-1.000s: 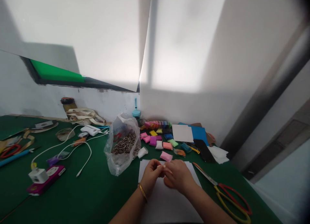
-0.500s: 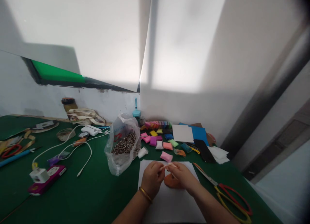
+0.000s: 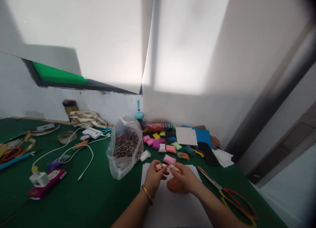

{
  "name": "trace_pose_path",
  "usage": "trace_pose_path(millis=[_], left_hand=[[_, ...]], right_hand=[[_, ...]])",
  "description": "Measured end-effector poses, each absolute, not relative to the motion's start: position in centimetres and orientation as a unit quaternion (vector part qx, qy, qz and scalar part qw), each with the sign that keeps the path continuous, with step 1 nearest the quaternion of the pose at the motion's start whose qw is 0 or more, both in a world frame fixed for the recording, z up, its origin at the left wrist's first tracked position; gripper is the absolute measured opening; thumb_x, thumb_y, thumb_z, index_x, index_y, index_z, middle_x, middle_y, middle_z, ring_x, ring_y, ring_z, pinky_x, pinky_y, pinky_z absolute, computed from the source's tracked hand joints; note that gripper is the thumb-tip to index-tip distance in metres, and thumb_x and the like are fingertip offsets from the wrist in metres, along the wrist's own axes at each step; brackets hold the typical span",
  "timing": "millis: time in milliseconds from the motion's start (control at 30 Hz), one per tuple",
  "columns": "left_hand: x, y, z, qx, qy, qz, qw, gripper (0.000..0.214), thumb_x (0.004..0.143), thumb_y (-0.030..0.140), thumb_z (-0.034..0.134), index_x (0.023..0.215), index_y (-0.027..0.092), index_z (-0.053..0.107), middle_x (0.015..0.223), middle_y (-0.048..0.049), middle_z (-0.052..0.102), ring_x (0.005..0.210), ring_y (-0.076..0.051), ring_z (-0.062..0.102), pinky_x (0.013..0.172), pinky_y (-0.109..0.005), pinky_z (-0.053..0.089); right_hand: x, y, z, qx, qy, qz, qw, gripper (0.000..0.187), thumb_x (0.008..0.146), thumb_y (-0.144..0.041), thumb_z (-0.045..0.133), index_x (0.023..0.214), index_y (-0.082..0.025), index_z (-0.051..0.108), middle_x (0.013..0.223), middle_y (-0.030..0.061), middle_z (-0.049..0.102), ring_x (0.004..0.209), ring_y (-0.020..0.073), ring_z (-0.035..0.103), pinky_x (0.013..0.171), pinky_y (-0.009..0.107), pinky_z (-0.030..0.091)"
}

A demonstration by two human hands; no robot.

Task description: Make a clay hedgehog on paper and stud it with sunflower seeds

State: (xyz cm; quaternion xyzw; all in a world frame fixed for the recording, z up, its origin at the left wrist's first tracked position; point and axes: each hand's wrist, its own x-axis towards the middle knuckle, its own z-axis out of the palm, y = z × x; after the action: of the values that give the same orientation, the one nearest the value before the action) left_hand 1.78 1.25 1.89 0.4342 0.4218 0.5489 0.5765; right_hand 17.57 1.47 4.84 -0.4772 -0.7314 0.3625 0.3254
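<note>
Left hand [image 3: 153,177] and right hand [image 3: 185,178] are meeting fingertip to fingertip, each pinching one end of a pale pink clay strip [image 3: 165,166] with fingers curled closed on it. Just under the right hand an orange clay lump [image 3: 174,185] is lying on a white sheet [image 3: 170,205]. A pink packet [image 3: 169,159] is sitting just beyond the fingertips, a seed bag [image 3: 125,149] is standing left of the left hand, and scissors [image 3: 229,195] are lying right of the right hand on the green tabletop [image 3: 93,195].

Green-covered table [image 3: 86,195] with white paper sheet [image 3: 172,208], seed bag [image 3: 125,149], scissors [image 3: 220,188], clay packets [image 3: 156,143], pink box [image 3: 46,185].
</note>
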Motion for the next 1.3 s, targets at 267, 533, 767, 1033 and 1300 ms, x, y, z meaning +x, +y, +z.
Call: trace_pose_path(millis=[267, 533, 767, 1033, 1300], left_hand=[[1.5, 0.6, 3.5, 0.475, 0.424, 0.574, 0.515, 0.029, 0.071, 0.034, 0.066, 0.095, 0.017, 0.063, 0.078, -0.0031, 0.063, 0.066, -0.013, 0.057, 0.061, -0.025, 0.048], [1.1, 0.4, 5.9, 0.183, 0.306, 0.536, 0.765, 0.018, 0.079, 0.030, 0.061, 0.090, 0.015, 0.059, 0.076, -0.0020, 0.060, 0.069, -0.010, 0.059, 0.066, -0.021, 0.050], [4.5, -1.0, 6.3, 0.275, 0.240, 0.507, 0.781, 0.034, 0.070, 0.015, 0.069, 0.103, 0.015, 0.062, 0.104, -0.0089, 0.065, 0.097, -0.018, 0.060, 0.089, -0.027, 0.044], [5.9, -0.4, 6.9, 0.378, 0.362, 0.495, 0.694, 0.040, 0.085, 0.045, 0.041, 0.112, 0.023, 0.062, 0.113, -0.0071, 0.063, 0.117, -0.020, 0.048, 0.094, -0.033, 0.041], [5.4, -0.3, 6.6, 0.325, 0.289, 0.519, 0.735, 0.067, 0.084, 0.062, 0.020, 0.116, 0.019, 0.059, 0.125, -0.0094, 0.055, 0.120, -0.022, 0.047, 0.098, -0.037, 0.037]], right_hand=[[19.2, 3.0, 3.3, -0.554, -0.760, 0.187, 0.283, 0.034, 0.089, -0.038, 0.035, 0.088, -0.019, 0.063, 0.082, 0.0049, 0.064, 0.074, 0.0179, 0.057, 0.066, 0.026, 0.038], [23.4, 6.9, 0.7, -0.595, -0.775, -0.031, 0.211, 0.035, 0.084, -0.021, 0.042, 0.113, -0.029, 0.060, 0.127, 0.0051, 0.053, 0.123, 0.0253, 0.039, 0.101, 0.047, 0.024], [17.7, 4.0, 2.8, -0.478, -0.747, 0.092, 0.453, 0.049, 0.094, -0.038, 0.026, 0.140, -0.023, 0.026, 0.147, 0.0046, 0.028, 0.136, 0.0205, 0.021, 0.108, 0.043, 0.027], [13.1, -0.8, 5.3, -0.366, -0.829, 0.087, 0.414, 0.065, 0.089, -0.056, 0.008, 0.143, -0.022, 0.018, 0.149, 0.0036, 0.021, 0.136, 0.0278, 0.018, 0.107, 0.051, 0.025], [15.2, 0.0, 6.2, -0.340, -0.881, 0.043, 0.326, 0.060, 0.091, -0.049, 0.027, 0.142, -0.020, 0.020, 0.148, 0.0072, 0.026, 0.136, 0.0246, 0.019, 0.110, 0.048, 0.020]])
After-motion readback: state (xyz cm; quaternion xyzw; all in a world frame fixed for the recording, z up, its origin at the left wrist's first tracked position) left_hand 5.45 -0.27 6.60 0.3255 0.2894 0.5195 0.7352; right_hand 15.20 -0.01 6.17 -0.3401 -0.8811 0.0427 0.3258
